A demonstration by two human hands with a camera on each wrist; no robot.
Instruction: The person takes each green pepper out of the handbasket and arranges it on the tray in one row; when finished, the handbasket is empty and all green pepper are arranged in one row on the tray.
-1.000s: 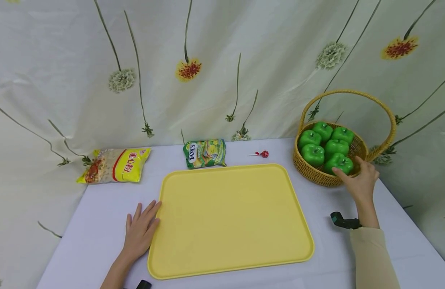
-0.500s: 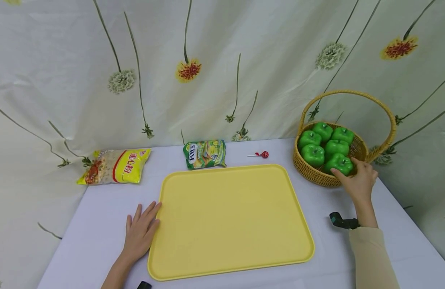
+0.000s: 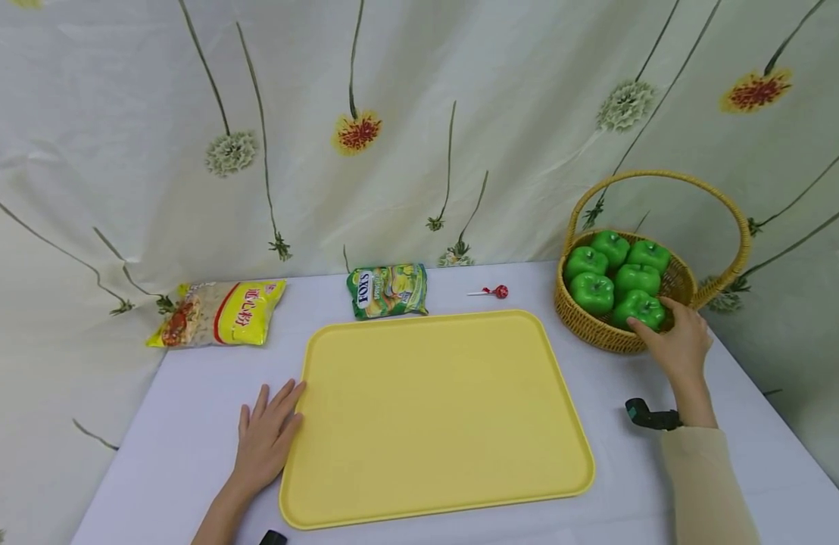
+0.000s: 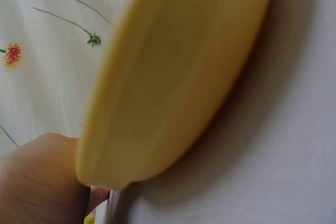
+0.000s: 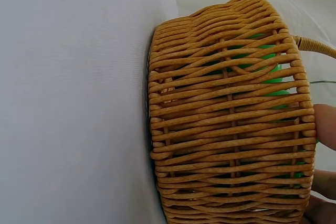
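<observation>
In the head view my right hand [image 3: 680, 342] reaches over the front rim of a wicker basket [image 3: 600, 333]. Thumb and fingers pinch the nearest green bell pepper [image 3: 638, 309] from both sides; it sits among the others in the basket. The right wrist view shows the woven wall of the basket [image 5: 231, 114] close up, with fingertips [image 5: 326, 124] at its rim. My left hand [image 3: 264, 443] lies flat, fingers straight and spread, its fingertips at the left edge of a yellow tray [image 3: 433, 416]. From the left wrist, the tray's side [image 4: 168, 77] fills much of the picture.
Along the back of the white table lie a yellow noodle bag [image 3: 218, 314], a green FOX'S candy bag [image 3: 388, 291] and a red lollipop [image 3: 500, 291]. Behind them hangs a flower-print cloth [image 3: 392, 204]. The basket's tall handle [image 3: 658, 173] arches above the peppers.
My right hand has shifted slightly left, its fingers drawing in on the front pepper. The left hand, tray and bags stay where they were.
</observation>
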